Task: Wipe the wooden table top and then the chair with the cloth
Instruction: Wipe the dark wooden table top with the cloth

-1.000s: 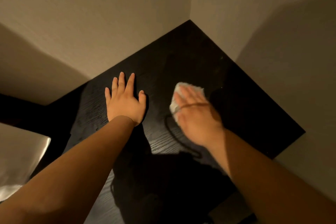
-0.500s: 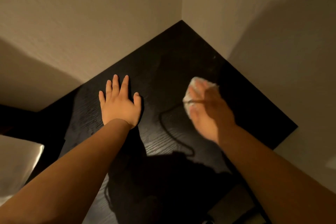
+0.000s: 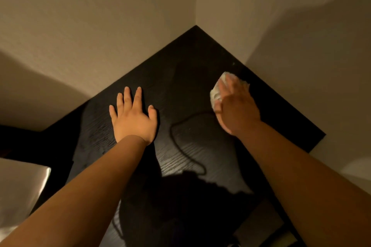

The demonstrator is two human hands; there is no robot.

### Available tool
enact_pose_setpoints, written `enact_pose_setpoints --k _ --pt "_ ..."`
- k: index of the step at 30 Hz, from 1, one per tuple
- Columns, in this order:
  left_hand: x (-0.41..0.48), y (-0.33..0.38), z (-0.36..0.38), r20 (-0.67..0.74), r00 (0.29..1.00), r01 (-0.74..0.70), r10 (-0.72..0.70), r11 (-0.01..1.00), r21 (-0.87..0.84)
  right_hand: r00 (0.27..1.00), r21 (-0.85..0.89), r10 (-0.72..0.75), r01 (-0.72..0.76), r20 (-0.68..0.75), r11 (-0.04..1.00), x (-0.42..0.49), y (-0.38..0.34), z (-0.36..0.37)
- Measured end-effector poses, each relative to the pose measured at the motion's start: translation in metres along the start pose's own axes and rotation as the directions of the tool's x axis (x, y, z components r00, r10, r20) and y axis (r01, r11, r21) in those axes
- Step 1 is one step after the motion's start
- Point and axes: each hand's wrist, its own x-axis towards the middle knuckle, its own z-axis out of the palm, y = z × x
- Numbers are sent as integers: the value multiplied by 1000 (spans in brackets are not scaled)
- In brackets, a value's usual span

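My right hand [image 3: 237, 110] presses the cloth [image 3: 217, 91], bunched, soft and light, flat on the table [image 3: 186, 78] near the right wall, best held by its bulk; left hand [image 3: 133, 118] lies splayed, empty.

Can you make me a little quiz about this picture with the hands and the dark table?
1. True or false: the left hand is holding the cloth.
2. Which way does the left hand lie on the table top? A) flat, fingers spread B) closed in a fist C) lifted off the table
3. Fill the gap: the right hand presses the white cloth near the table's ___ edge, next to the wall.

Key:
1. False; the right hand holds it.
2. A
3. right
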Motion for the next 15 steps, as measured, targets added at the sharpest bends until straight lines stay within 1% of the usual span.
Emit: enact_pose_setpoints --k 2,3,4,5,6,7,8,9,10,11,12,13,14,15 --pt "0 0 0 -3 1000 -1 1 1000 1 987 37 157 -158 28 987 25 -8 -4" --pt "0 0 0 -2 1000 -2 2 1000 1 979 45 198 -200 49 979 31 -24 -9" --pt "0 0 0 1 1000 -1 1 1000 0 985 32 163 -165 58 986 31 -45 -11" --pt "0 0 -1 7 1000 -2 2 1000 -1 998 26 60 -61 26 998 24 -67 -6" --pt "0 1 -2 13 1000 -3 3 1000 -2 997 18 -81 81 14 997 9 -88 2" --pt "0 1 -2 15 1000 0 0 1000 -5 972 41 -232 230 35 972 -8 -104 7" --pt "0 1 -3 16 1000 4 -4 1000 -11 931 77 -351 345 97 935 -18 -108 9" --pt "0 1 -3 18 1000 5 -4 1000 -15 894 92 -430 421 123 902 -16 -104 5" --pt "0 1 -3 21 1000 2 -2 1000 -16 875 78 -471 465 109 882 -3 -92 6" --pt "0 1 -2 23 1000 1 0 1000 -14 886 52 -456 453 91 890 14 -78 9" --pt "-1 0 -2 23 1000 -1 1 1000 -13 914 9 -391 393 108 920 34 -67 7" --pt "-1 0 -1 21 1000 -1 2 1000 -13 949 -49 -270 281 166 958 50 -56 4" --pt "0 -1 -1 18 1000 0 1 1000 -15 974 -61 -147 159 170 985 60 -50 4" --pt "0 -1 -1 16 1000 2 -2 1000 -20 991 -34 -56 60 122 998 62 -50 8"
